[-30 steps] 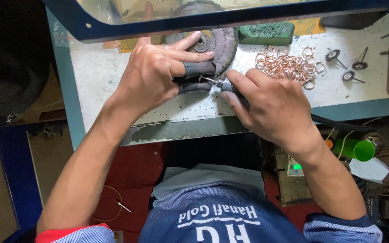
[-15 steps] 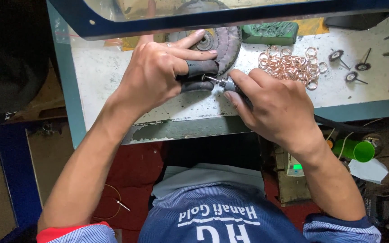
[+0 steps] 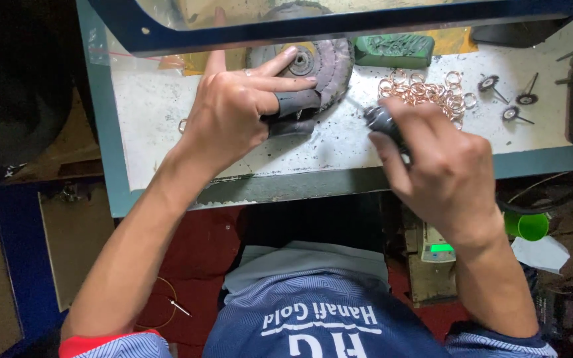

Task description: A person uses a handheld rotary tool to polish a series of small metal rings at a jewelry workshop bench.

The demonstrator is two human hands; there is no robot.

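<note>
On the white bench top point(image 3: 167, 132), my left hand point(image 3: 233, 113) pinches a dark sleeved piece point(image 3: 296, 109) against the grey buffing wheel point(image 3: 329, 63). My right hand point(image 3: 442, 169) is closed around a dark rotary handpiece point(image 3: 382, 122), just beside the heap of copper-coloured rings point(image 3: 426, 89).

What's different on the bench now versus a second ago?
The right hand has pulled away to the right with the dark rotary handpiece; its tip no longer meets the left fingers. The left hand stays by the buffing wheel, thumb in its dark guard. The pile of copper-coloured rings, green compound block and small mandrels have not moved.
</note>
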